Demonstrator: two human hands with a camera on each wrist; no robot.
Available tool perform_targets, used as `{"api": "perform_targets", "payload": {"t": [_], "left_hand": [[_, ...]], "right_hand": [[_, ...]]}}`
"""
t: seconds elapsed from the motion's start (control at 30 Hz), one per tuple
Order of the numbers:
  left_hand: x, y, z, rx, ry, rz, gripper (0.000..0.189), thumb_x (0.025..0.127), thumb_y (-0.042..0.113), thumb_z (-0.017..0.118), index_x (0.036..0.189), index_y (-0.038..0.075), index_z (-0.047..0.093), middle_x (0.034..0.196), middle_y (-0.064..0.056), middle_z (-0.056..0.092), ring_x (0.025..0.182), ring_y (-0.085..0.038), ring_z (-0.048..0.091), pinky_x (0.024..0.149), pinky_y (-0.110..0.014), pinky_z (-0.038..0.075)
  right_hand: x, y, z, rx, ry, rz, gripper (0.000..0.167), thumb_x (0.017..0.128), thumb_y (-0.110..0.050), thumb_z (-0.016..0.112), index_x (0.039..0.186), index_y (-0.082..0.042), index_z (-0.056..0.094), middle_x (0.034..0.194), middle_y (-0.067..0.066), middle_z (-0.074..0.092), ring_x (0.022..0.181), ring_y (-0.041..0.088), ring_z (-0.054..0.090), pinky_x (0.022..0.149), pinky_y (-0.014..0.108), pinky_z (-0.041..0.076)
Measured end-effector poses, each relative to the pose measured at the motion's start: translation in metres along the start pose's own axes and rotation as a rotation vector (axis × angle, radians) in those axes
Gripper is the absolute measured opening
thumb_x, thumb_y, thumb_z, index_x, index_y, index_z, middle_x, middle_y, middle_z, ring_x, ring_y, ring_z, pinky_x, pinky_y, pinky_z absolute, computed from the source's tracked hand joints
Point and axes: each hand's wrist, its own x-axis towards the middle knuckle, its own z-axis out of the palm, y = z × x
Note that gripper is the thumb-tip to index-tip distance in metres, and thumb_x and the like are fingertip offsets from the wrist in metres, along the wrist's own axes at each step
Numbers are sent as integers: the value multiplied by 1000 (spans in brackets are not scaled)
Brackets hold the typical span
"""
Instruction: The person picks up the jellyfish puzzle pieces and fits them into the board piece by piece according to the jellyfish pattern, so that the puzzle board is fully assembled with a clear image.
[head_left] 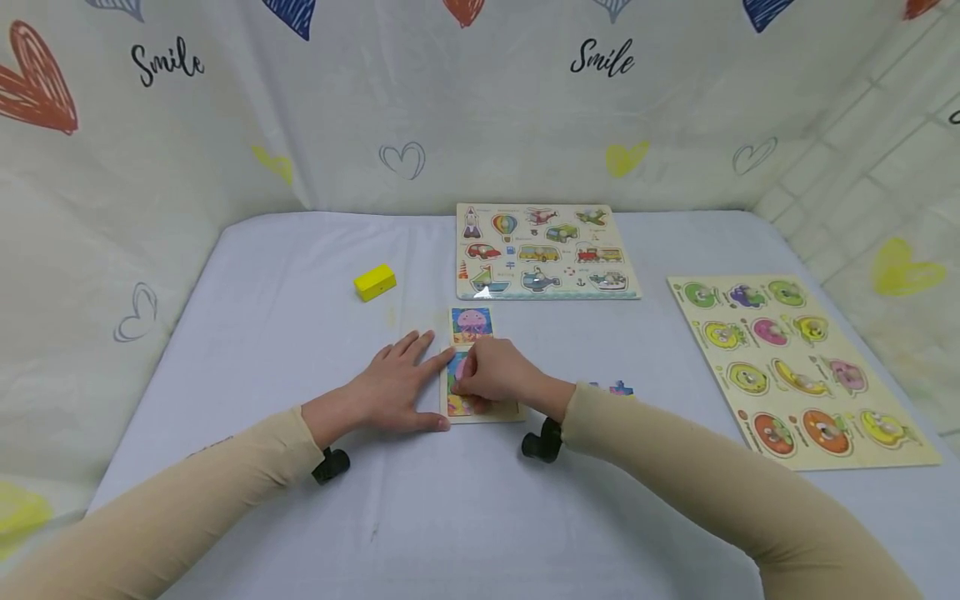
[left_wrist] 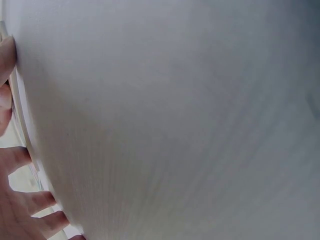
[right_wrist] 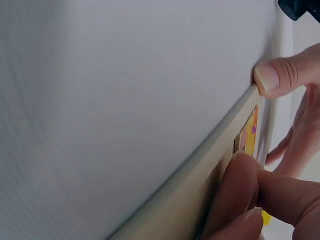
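A small wooden jigsaw board lies flat at the table's middle, partly filled with colourful pieces on its left side. Its upper section bears a jellyfish picture. My left hand rests with spread fingers on the cloth, index finger and thumb touching the board's left edge. Over the board, my right hand has curled fingers, thumb and index pinching at a jigsaw piece; the hand hides most of that piece. In the right wrist view, a yellow-orange jigsaw piece shows beside the fingertips.
Loose jigsaw pieces lie partly behind the right forearm. A yellow block stands at the back left. A vehicle puzzle board lies at the back, a fruit puzzle board at the right. Printed curtain hangs behind the table.
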Motion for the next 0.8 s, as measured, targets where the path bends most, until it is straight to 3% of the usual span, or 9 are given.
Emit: {"api": "perform_targets", "payload": {"t": [0.17,0.43,0.63,0.8], "left_hand": [[1,1,0,9,-1,-8,100,85,64,70,163,19,28,170,-22,16,156,-47,16,120,-69,25],[0,0,2,8,-6,-7,99,86,64,69,163,18,27,170,-22,16,156,-47,16,119,-69,27],[1,0,2,7,-2,-5,99,86,64,69,164,19,27,170,-22,16,156,-47,16,120,-69,26],[0,0,1,9,-1,-3,99,86,64,69,164,18,26,170,-23,15,156,-47,16,120,-69,25]], "right_hand": [[-3,0,4,-60,43,-36,25,90,-28,81,76,-11,69,63,3,66,57,13,61,53,20,42],[-8,4,6,-22,55,-77,26,90,-27,80,73,-11,69,60,2,65,56,13,61,53,21,41],[-11,17,-2,126,-30,-88,16,93,-24,76,91,-9,74,73,1,72,65,11,65,60,21,51],[-18,34,-12,207,-64,-167,19,95,-20,74,111,-9,75,95,0,78,84,10,69,82,25,56]]}}
